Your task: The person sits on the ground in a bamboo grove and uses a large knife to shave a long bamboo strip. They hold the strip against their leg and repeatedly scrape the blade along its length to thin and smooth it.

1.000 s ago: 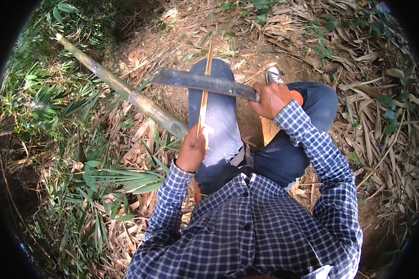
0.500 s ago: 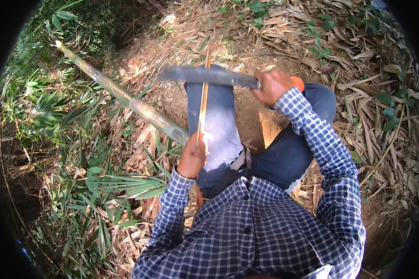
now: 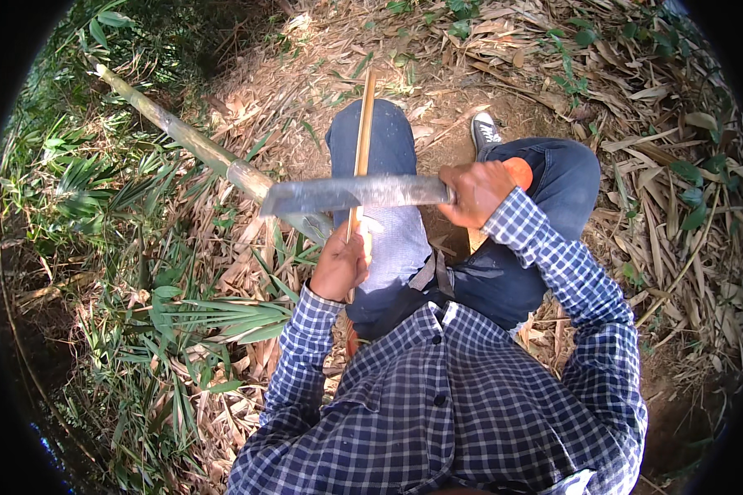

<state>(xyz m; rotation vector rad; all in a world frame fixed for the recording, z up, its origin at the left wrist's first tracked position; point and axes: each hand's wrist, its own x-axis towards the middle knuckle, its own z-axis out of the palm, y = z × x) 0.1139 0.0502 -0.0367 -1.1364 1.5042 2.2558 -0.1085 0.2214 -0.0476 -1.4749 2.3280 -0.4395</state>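
My left hand (image 3: 341, 262) is closed round the lower part of a narrow bamboo strip (image 3: 364, 132). The strip points away from me above my bent left leg, its pale yellow side showing. In my right hand (image 3: 479, 191) is the handle of a machete (image 3: 330, 195), whose orange butt end sticks out to the right. Its broad grey blade lies crosswise over the strip, just beyond my left hand, and hides a short piece of it. Whether the edge bites into the strip cannot be made out.
A long greenish bamboo pole (image 3: 182, 132) slants from the far left to beside my left knee. Dry leaves (image 3: 504, 49) cover the ground, with green bamboo leaves (image 3: 231, 322) on the left. My sneaker (image 3: 485, 130) shows beyond my right leg.
The machete has come down along the strip towards my left hand, and my right hand has moved nearer to me. My left hand keeps its hold, slightly shifted left.
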